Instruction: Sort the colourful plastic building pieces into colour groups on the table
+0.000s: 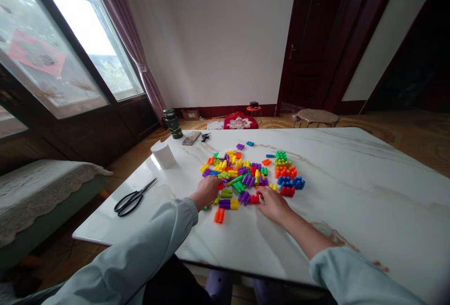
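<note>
A loose pile of colourful plastic building blocks (242, 174) lies on the white marbled table (351, 192). My left hand (207, 192) reaches in at the pile's left side, fingers closed at a small red block (220, 186). At the near right edge of the pile, my right hand (273, 204) has its thumb and fingertips closed at another red block (254, 199). Purple blocks (243, 197) lie just left of that one. An orange block (219, 215) sits nearest me. Right of the pile stand blocks grouped by colour: green (281, 155), orange (285, 172), blue (291, 182) and red (287, 192).
Black-handled scissors (133, 198) lie at the table's left. Beyond them are a white paper roll (163, 154), a camouflage flask (173, 123), a phone (191, 138) and keys (205, 137). A round stool (316, 116) stands past the far edge.
</note>
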`<act>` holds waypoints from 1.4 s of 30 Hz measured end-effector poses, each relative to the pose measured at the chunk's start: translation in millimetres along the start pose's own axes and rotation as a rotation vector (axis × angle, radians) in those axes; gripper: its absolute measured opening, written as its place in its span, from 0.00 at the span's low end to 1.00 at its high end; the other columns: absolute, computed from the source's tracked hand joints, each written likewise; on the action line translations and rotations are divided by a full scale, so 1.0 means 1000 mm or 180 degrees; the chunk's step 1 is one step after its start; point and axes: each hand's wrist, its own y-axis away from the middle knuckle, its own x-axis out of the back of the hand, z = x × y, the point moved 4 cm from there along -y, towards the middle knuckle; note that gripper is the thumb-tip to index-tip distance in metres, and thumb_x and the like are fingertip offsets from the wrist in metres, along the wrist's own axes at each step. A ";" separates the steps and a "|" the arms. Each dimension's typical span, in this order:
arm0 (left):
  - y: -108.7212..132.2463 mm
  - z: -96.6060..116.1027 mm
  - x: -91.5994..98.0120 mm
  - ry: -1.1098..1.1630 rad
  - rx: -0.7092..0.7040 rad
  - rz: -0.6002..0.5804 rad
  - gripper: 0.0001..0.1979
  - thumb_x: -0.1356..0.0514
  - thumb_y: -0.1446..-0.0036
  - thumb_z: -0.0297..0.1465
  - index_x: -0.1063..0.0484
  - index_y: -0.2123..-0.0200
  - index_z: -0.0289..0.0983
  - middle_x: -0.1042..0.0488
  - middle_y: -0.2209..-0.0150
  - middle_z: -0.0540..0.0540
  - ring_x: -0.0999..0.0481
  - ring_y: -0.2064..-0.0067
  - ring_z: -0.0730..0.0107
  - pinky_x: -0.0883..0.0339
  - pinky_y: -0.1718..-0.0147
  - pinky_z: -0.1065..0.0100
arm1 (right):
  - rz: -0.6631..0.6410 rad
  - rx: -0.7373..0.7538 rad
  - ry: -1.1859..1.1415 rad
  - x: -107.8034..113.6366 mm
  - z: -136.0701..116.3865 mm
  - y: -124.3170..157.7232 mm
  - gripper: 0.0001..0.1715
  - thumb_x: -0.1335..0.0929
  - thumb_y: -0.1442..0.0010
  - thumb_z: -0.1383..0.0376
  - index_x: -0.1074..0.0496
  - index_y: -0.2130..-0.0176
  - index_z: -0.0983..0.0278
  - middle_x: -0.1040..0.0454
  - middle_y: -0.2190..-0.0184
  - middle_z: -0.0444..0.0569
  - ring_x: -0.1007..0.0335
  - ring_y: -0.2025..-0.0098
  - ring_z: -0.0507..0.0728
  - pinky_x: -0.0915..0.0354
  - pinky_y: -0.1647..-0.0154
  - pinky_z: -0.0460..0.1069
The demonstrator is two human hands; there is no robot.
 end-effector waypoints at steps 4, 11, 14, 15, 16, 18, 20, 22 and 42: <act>0.000 0.009 0.001 0.0304 0.0034 0.0074 0.15 0.38 0.53 0.20 0.23 0.61 0.37 0.25 0.56 0.39 0.27 0.51 0.51 0.34 0.54 0.58 | -0.0034 -0.0085 0.0302 0.016 -0.007 0.011 0.22 0.30 0.47 0.66 0.28 0.51 0.62 0.29 0.51 0.55 0.29 0.52 0.61 0.37 0.59 0.49; 0.005 0.052 0.008 0.1694 -0.0137 -0.0177 0.14 0.45 0.38 0.36 0.24 0.66 0.33 0.24 0.68 0.44 0.24 0.66 0.67 0.31 0.66 0.68 | 0.0498 0.0062 -0.1434 0.030 -0.019 0.009 0.18 0.30 0.46 0.65 0.27 0.54 0.63 0.25 0.59 0.50 0.27 0.67 0.53 0.32 0.64 0.47; 0.010 0.074 -0.002 0.2709 -0.0189 -0.0573 0.15 0.42 0.40 0.40 0.24 0.64 0.32 0.24 0.71 0.46 0.26 0.73 0.75 0.30 0.69 0.72 | 0.0290 0.0087 -0.2558 0.025 -0.018 0.006 0.25 0.29 0.47 0.61 0.29 0.50 0.65 0.23 0.61 0.50 0.27 0.70 0.53 0.31 0.71 0.47; 0.012 0.080 -0.006 0.3199 -0.0144 -0.0724 0.15 0.38 0.42 0.40 0.24 0.64 0.32 0.24 0.72 0.46 0.26 0.74 0.76 0.29 0.69 0.72 | 0.0293 0.0132 -0.2739 0.024 -0.017 0.005 0.24 0.29 0.47 0.60 0.29 0.51 0.65 0.23 0.63 0.50 0.26 0.70 0.54 0.30 0.72 0.47; 0.013 0.085 -0.009 0.3686 -0.0075 -0.0856 0.15 0.35 0.45 0.39 0.24 0.65 0.32 0.25 0.73 0.46 0.26 0.75 0.77 0.29 0.69 0.72 | 0.0350 0.0176 -0.2826 0.025 -0.015 0.005 0.23 0.29 0.48 0.59 0.28 0.53 0.65 0.22 0.64 0.50 0.26 0.69 0.55 0.30 0.72 0.47; 0.015 0.091 -0.013 0.4383 0.0068 -0.1015 0.13 0.31 0.49 0.37 0.24 0.67 0.31 0.24 0.73 0.46 0.26 0.75 0.77 0.28 0.68 0.72 | 0.0511 0.0193 -0.2863 0.026 -0.011 0.005 0.22 0.29 0.49 0.57 0.26 0.56 0.66 0.22 0.67 0.50 0.25 0.68 0.56 0.30 0.72 0.48; 0.015 0.093 -0.014 0.4521 0.0098 -0.1007 0.13 0.30 0.50 0.35 0.24 0.66 0.32 0.24 0.73 0.46 0.25 0.74 0.76 0.27 0.67 0.71 | 0.0599 0.0111 -0.2897 0.026 -0.006 0.004 0.22 0.29 0.49 0.57 0.26 0.57 0.67 0.23 0.69 0.49 0.26 0.70 0.56 0.30 0.73 0.48; 0.016 0.094 -0.015 0.4387 0.0055 -0.1020 0.12 0.31 0.50 0.33 0.24 0.65 0.32 0.23 0.73 0.45 0.23 0.73 0.74 0.26 0.66 0.70 | 0.0611 0.0066 -0.2845 0.026 -0.003 0.003 0.19 0.30 0.49 0.58 0.26 0.59 0.67 0.23 0.71 0.48 0.27 0.72 0.55 0.31 0.73 0.48; -0.021 0.083 -0.007 0.0288 -0.1087 0.0091 0.32 0.47 0.47 0.18 0.38 0.37 0.37 0.43 0.34 0.36 0.41 0.35 0.52 0.43 0.39 0.54 | 0.0069 -0.0201 0.0277 0.035 -0.003 0.008 0.25 0.36 0.49 0.77 0.24 0.55 0.61 0.24 0.53 0.52 0.27 0.53 0.61 0.36 0.60 0.49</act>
